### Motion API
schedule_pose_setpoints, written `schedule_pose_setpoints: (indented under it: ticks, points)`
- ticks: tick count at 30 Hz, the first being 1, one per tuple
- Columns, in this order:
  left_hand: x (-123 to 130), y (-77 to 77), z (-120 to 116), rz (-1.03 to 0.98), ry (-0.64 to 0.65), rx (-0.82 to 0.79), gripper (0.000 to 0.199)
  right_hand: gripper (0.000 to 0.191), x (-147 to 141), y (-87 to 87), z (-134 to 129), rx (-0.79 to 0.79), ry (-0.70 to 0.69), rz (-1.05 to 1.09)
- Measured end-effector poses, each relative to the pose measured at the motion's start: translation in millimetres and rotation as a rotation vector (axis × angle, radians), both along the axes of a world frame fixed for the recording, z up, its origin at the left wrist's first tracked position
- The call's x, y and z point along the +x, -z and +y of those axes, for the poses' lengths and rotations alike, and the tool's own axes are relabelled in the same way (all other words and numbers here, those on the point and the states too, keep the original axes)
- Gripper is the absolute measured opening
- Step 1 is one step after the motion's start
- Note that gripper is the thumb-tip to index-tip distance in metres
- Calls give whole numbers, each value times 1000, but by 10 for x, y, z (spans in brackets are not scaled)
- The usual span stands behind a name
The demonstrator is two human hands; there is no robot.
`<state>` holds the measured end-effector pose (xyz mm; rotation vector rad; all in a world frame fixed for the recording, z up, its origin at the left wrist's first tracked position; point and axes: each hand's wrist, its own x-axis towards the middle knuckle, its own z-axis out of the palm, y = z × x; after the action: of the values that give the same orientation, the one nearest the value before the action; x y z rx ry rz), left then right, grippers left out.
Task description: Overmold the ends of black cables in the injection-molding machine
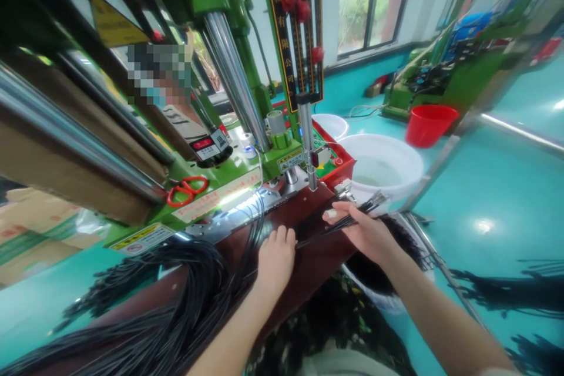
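Right hand: grip closed on bunch of black cables, metal ends jutting past fingers, over right end of dark red desk. Left hand: fingers curled at black strand running toward right hand; tightness of grip hidden, cannot tell. Cable pile across desk at left. Beyond, green machine with red-handled scissors; white tub, red bucket at right.
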<state>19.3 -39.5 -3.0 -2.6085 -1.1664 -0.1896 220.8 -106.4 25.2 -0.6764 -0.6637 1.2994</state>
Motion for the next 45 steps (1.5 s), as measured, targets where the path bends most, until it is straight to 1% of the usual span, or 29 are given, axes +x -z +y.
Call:
schedule_pose_setpoints:
  ticks: [3, 6, 8, 10, 12, 14, 16, 18, 20, 21, 23, 24, 25, 26, 27, 28, 29, 30, 31, 32, 33, 34, 35, 37, 38, 39, 41, 43, 45]
  points:
    - [5, 59, 104, -14, 25, -7, 15, 24, -8, 86, -16, -54, 64, 10]
    - [-75, 112, 134, -130, 57, 106, 16, 23, -44, 178, -41, -114, 100, 96]
    - [-136, 119, 130, -243, 87, 185, 15, 23, -84, 219, -57, -194, 63, 168]
    - [-184, 108, 98, -319, 158, 220, 13, 23, -120, 229, -59, -252, 16, 228]
    - [-215, 94, 23, -339, 253, 199, 13, 26, -131, 204, -44, -229, 18, 259]
    - [-237, 79, -101, -343, 329, 149, 14, 31, -108, 152, -22, -150, 35, 251]
    - [-265, 54, -259, -317, 382, 82, 16, 33, -66, 84, -13, -69, -8, 197]
    - [-311, -1, -420, -251, 421, -51, 17, 31, -31, 6, -26, 9, -92, 107]
    - [-379, -99, -554, -147, 444, -288, 13, 29, -29, -85, -54, 86, -215, -48]
    - [-417, -159, -605, -91, 450, -434, 8, 29, -44, -137, -67, 125, -316, -156]
    - [-480, -280, -677, -10, 457, -733, 4, 31, -101, -240, -79, 223, -578, -391]
    - [-496, -329, -701, -9, 458, -873, 7, 33, -141, -283, -76, 283, -699, -501]
    - [-493, -361, -722, -49, 450, -1013, 13, 35, -188, -313, -69, 343, -789, -597]
    - [-467, -375, -742, -139, 433, -1162, 22, 35, -237, -325, -57, 401, -851, -673]
    - [-417, -369, -763, -285, 408, -1318, 32, 35, -287, -316, -43, 431, -881, -729]
    - [-341, -345, -784, -488, 368, -1467, 38, 34, -336, -285, -28, 421, -885, -768]
    - [-246, -306, -806, -739, 308, -1601, 39, 33, -379, -237, -11, 380, -881, -791]
    - [-138, -257, -828, -1017, 237, -1707, 36, 32, -413, -176, 9, 322, -874, -798]
    - [-26, -205, -849, -1287, 155, -1770, 33, 32, -435, -112, 34, 255, -859, -777]
    - [80, -155, -866, -1499, 82, -1822, 33, 34, -444, -52, 66, 183, -838, -729]
    - [172, -111, -880, -1638, 22, -1868, 34, 37, -437, -5, 106, 116, -803, -654]
    - [246, -75, -889, -1712, -25, -1914, 35, 40, -416, 23, 155, 65, -753, -559]
    - [300, -47, -894, -1734, -59, -1958, 34, 42, -381, 26, 212, 27, -688, -460]
    - [355, -10, -891, -1697, -119, -2005, 33, 42, -291, -38, 340, 21, -559, -337]
    - [366, 1, -883, -1669, -139, -2013, 33, 41, -246, -99, 403, 56, -540, -365]
    - [372, 11, -871, -1640, -147, -2019, 33, 39, -209, -169, 461, 106, -569, -453]
    - [382, 26, -838, -1589, -143, -2033, 34, 39, -173, -307, 545, 204, -736, -733]
    - [399, 37, -803, -1598, -151, -2026, 36, 40, -191, -401, 578, 282, -888, -1000]
    - [422, 43, -779, -1657, -189, -1997, 37, 42, -241, -438, 565, 354, -955, -1148]
